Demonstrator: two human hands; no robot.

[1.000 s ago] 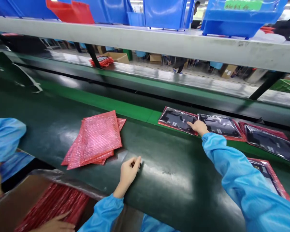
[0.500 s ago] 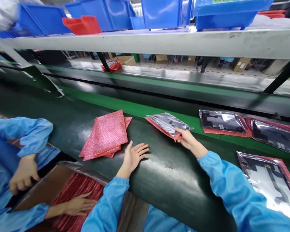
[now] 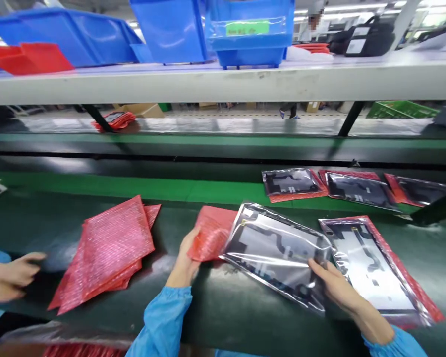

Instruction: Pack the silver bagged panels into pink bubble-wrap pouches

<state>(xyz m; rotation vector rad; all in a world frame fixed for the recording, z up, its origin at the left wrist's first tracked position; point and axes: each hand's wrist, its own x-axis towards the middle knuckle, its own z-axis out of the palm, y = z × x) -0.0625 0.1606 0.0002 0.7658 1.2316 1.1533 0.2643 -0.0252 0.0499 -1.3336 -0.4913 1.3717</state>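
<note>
My left hand [image 3: 186, 260] pinches the left edge of a red bubble bag [image 3: 210, 235]. My right hand [image 3: 338, 287] grips the right end of a flat screen panel in a clear plastic sleeve [image 3: 277, 245], thumb on top. The panel's left end overlaps the bag, and I cannot tell whether it is inside. To the left lies a stack of red bubble bags [image 3: 115, 245]. Another sleeved panel [image 3: 371, 267] rests on a red bag [image 3: 418, 282] just right of my right hand.
Several sleeved panels on red bags [image 3: 360, 191] line the green strip at the back right. A shelf [image 3: 193, 87] with blue bins [image 3: 249, 29] spans above. A co-worker's hand [image 3: 13, 277] is at the left, above a carton of red bags [image 3: 78, 351].
The view has turned right. My left hand, open and bare before, now holds the red bag. The sleeved panel has been drawn nearer, to the right of that bag, still in my right hand.
</note>
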